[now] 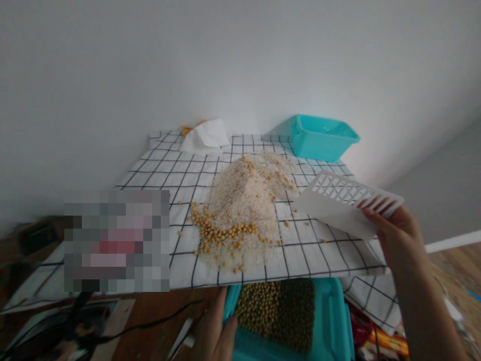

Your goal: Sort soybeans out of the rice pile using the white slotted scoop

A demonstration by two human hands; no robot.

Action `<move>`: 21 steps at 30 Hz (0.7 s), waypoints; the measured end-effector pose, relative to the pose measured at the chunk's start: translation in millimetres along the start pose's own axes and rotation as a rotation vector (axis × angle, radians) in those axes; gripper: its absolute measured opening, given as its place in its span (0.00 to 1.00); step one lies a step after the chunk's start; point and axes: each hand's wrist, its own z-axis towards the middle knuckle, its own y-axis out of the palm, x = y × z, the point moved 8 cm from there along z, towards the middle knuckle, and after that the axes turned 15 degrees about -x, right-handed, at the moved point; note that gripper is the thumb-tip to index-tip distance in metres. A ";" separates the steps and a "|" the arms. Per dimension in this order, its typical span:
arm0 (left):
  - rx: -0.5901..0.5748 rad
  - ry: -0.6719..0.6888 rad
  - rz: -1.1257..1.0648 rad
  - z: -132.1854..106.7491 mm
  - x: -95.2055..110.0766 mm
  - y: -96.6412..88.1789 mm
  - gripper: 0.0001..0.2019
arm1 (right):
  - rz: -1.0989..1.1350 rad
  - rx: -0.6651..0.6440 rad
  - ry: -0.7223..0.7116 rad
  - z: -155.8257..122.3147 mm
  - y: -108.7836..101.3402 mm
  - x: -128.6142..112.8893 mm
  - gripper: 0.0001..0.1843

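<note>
My right hand (396, 235) grips a white slotted plastic scoop (345, 203), held tilted just right of a heap of white rice (244, 210) mixed with yellow soybeans (220, 231). The heap lies on a white cloth with a black grid (158, 173) that covers the table. My left hand (216, 333) holds the near-left rim of a teal plastic tub (330, 326) below the table's front edge. That tub contains soybeans (278, 311).
A second teal tub (321, 136) stands at the table's back right by the white wall. A crumpled white tissue (205, 135) lies at the back edge. A blurred patch covers the cloth's near-left part. Black cables (124, 328) and clutter lie on the wooden floor below.
</note>
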 end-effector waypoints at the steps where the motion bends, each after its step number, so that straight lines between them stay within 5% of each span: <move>1: -0.019 -0.029 -0.024 1.9 0.7 5.2 0.25 | 0.007 -0.033 -0.001 4.4 1.5 1.5 0.14; 6: -0.110 -0.023 -0.097 9.0 6.1 10.9 0.26 | 0.020 -0.251 -0.014 29.9 19.3 4.9 0.13; 13: 0.043 -0.057 -0.135 11.3 -10.5 -3.8 0.21 | 0.055 -0.450 0.026 51.1 38.4 4.8 0.14; 21: 0.081 -0.046 -0.105 16.7 -18.1 -7.6 0.21 | 0.107 -0.481 0.040 44.8 36.6 1.2 0.14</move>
